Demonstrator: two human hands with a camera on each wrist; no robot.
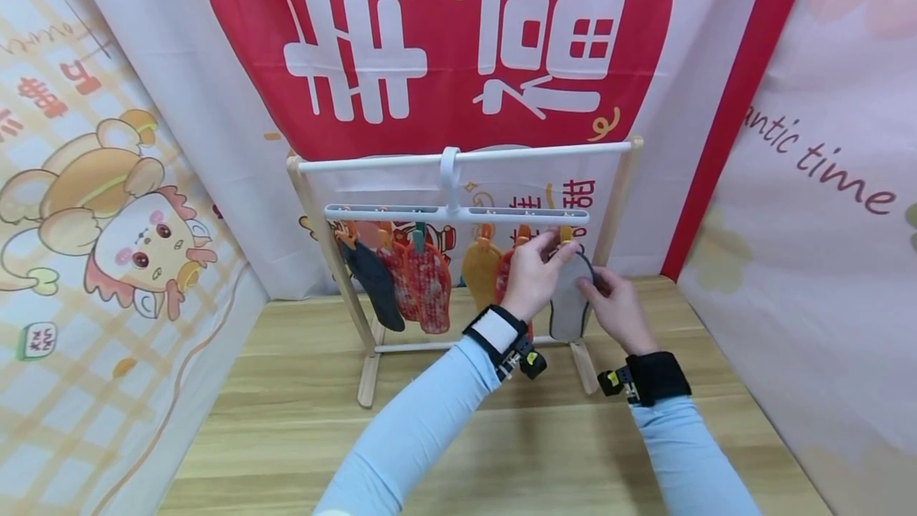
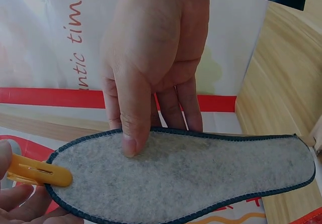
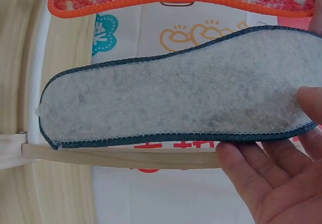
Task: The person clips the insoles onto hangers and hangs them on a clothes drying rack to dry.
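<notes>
A grey felt insole (image 1: pixel 569 301) with a dark stitched edge hangs at the right end of a white hanger (image 1: pixel 516 216). A yellow clip (image 2: pixel 43 171) sits over the insole's rounded top end. My left hand (image 1: pixel 532 275) pinches that clip between thumb and fingers, seen partly at the lower left of the left wrist view. On the insole's right edge, my right hand (image 1: pixel 622 315) grips with the thumb on the grey face and the fingers behind. In the right wrist view the insole (image 3: pixel 166 98) lies lengthwise across the picture.
Other insoles hang from clips: a dark one (image 1: pixel 376 281), a red patterned one (image 1: pixel 433 293), a yellow one (image 1: pixel 478 271). The hanger hooks on the white rail (image 1: pixel 372 162) of a wooden rack (image 1: pixel 616 197). Printed cloths stand around the wooden table (image 1: pixel 286 436).
</notes>
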